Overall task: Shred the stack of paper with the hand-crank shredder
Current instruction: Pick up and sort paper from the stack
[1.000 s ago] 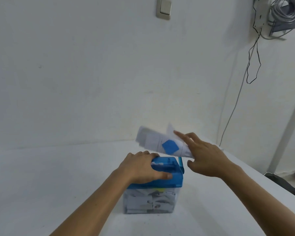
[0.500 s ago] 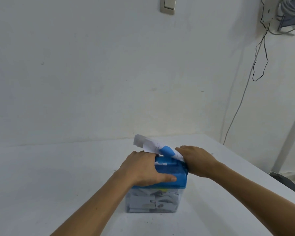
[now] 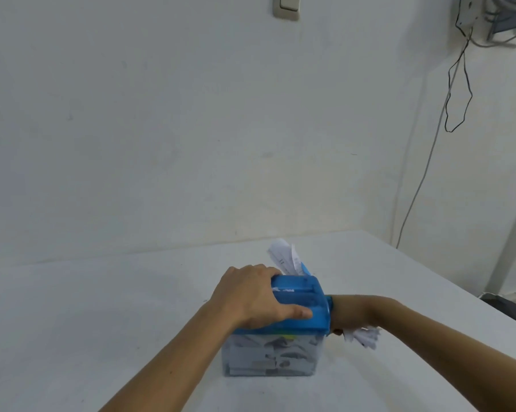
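Soft, even indoor light with a cool grey-green cast and no glare.

The white wall point(image 3: 191, 129) and table point(image 3: 72, 322) read evenly bright, with only faint, soft-edged shadows on the table left of the shredder point(image 3: 298, 301) and under the forearms. The left hand point(image 3: 250, 295) is fairly sharp, while the right hand point(image 3: 348, 313) and the white paper point(image 3: 363, 337) beside it smear with motion blur. Fine detail is soft throughout. Wide-angle distortion bows the table's far edge and tilts the post point(image 3: 508, 263) at the right border.
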The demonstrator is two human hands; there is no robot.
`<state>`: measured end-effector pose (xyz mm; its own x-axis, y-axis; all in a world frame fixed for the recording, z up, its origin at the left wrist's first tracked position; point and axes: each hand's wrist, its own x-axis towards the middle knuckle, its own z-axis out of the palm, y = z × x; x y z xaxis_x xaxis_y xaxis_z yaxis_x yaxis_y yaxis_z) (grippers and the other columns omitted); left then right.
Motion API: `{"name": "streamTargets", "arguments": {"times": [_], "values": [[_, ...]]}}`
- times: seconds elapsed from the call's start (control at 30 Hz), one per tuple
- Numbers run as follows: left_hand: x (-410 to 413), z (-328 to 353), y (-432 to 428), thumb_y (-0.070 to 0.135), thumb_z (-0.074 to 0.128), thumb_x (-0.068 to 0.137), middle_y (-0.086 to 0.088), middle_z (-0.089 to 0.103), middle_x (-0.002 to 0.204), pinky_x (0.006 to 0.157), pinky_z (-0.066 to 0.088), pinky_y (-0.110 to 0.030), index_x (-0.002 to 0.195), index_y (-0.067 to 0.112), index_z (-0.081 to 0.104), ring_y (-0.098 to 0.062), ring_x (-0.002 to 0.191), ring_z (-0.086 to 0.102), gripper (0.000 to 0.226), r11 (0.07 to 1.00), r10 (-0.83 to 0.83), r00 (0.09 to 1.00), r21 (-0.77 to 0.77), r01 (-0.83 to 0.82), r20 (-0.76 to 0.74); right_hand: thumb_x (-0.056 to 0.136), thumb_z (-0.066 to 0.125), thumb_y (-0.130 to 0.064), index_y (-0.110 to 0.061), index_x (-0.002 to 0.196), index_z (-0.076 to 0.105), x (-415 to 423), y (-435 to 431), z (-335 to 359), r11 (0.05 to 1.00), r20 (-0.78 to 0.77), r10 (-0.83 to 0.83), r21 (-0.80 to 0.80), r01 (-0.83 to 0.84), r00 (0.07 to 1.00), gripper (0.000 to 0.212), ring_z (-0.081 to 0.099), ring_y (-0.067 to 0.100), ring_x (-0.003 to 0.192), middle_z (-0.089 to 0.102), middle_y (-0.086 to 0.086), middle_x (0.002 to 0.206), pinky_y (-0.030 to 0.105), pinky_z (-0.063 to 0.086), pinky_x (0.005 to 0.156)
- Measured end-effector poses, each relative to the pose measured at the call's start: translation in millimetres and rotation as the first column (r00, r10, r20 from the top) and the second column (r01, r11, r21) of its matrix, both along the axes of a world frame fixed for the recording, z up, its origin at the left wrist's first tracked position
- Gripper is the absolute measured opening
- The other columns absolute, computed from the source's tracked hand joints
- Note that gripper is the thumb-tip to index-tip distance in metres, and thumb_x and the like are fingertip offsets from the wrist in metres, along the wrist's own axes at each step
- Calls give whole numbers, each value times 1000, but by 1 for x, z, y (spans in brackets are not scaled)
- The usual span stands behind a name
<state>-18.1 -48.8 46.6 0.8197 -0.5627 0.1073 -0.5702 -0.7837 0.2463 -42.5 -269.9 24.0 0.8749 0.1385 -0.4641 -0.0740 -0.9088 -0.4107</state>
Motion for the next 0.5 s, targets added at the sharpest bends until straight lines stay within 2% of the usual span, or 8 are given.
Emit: {"name": "streamTargets", "arguments": {"times": [0.03, 0.1, 0.2, 0.27, 0.33, 0.4, 0.43, 0.5], "values": [[-1, 1, -1, 92, 52, 72, 16, 62, 117, 93, 45, -33, 128, 38, 57, -10, 99, 58, 78, 1000, -5, 1000, 21, 5, -10, 99, 55, -9, -26, 78, 55, -5, -1, -1, 995, -71, -53, 78, 59, 996, 27, 49, -3, 46, 51, -13, 65, 12, 42, 53], [0, 2, -1, 91, 53, 73, 15, 63, 119, 94, 45, -33, 128, 38, 58, -11, 101, 59, 76, 1000, -10, 1000, 23, 10, -26, 98, 57, -8, -18, 86, 61, -9, -3, -2, 973, -208, -104, 182, 143, 973, 16, 47, 3, 52, 52, -8, 61, 16, 42, 52], [2, 5, 1, 88, 55, 75, 14, 62, 125, 98, 42, -34, 134, 37, 56, -13, 109, 58, 78, 999, -28, 996, 18, 30, -80, 96, 57, -10, -11, 94, 58, -14, -8, -1, 945, -367, -104, 255, 207, 925, 3, 44, 9, 57, 50, -5, 60, 18, 40, 50], [0, 3, 2, 88, 55, 76, 12, 59, 128, 100, 38, -35, 140, 37, 52, -14, 113, 56, 82, 999, -40, 996, 17, 41, -84, 93, 57, -12, -15, 83, 53, -21, -10, -2, 916, -499, -74, 309, 257, 864, 11, 39, 9, 56, 45, -4, 61, 15, 36, 47], [1, 1, 1, 91, 52, 74, 10, 56, 129, 105, 35, -38, 145, 37, 48, -14, 114, 54, 89, 998, -48, 998, 36, 50, -48, 86, 58, -17, -19, 75, 38, -31, -13, -5, 866, -611, 10, 401, 298, 792, 22, 35, 7, 53, 38, -6, 62, 13, 32, 44], [1, -2, 1, 93, 50, 73, 9, 54, 130, 107, 33, -40, 147, 37, 44, -15, 116, 53, 94, 998, -42, 998, 42, 44, -54, 82, 59, -21, -18, 79, 26, -45, -13, -5, 808, -633, 37, 474, 350, 773, 33, 34, 6, 51, 36, -5, 62, 12, 30, 43], [1, -2, 1, 93, 49, 73, 8, 53, 130, 107, 32, -41, 148, 37, 43, -15, 116, 52, 94, 998, -44, 998, 49, 47, -52, 82, 60, -21, -18, 79, 29, -53, -12, -1, 792, -603, -22, 476, 382, 797, 31, 35, 7, 51, 39, -4, 63, 14, 30, 43], [-2, -1, -1, 93, 48, 74, 8, 53, 130, 105, 33, -41, 148, 37, 43, -16, 115, 52, 93, 996, -51, 998, 72, 55, -47, 85, 65, -23, -15, 78, 50, -69, -2, 10, 824, -464, -200, 397, 404, 863, 19, 43, 11, 53, 50, 1, 65, 18, 36, 46]]}}
